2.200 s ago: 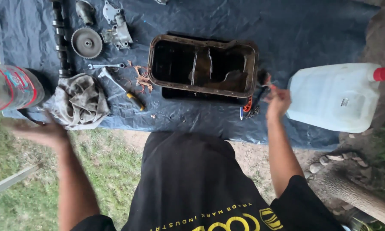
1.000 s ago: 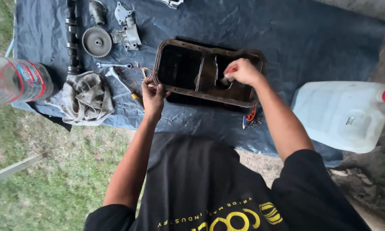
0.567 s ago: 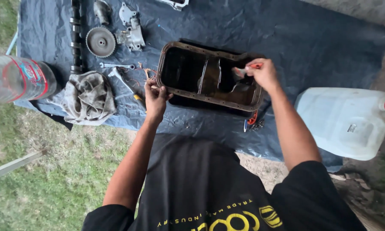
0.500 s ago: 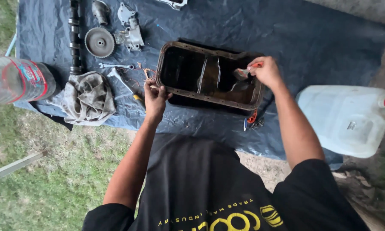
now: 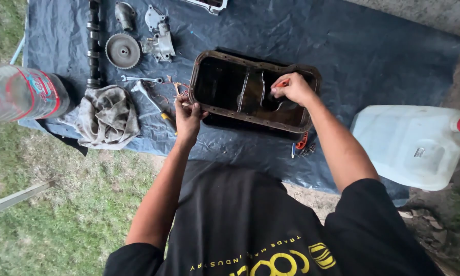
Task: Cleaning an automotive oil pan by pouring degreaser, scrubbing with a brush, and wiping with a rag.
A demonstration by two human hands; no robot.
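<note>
We are outdoors in soft daylight. A dark blue tarp [image 5: 383, 46] is spread over the ground, with green grass [image 5: 61, 214] to our left and bare dirt [image 5: 434, 225] at right.

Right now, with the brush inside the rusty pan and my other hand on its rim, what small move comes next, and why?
Probably sweep the brush along the pan floor. The right hand has it down inside beside the baffle, and the left hand steadies the near-left rim.

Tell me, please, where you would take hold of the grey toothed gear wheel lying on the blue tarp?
Grip the gear wheel by its toothed rim, coming from straight above: it lies flat on the tarp, so only the edge offers purchase. Approach from its left or near side, since the metal housing crowds its right.
</note>
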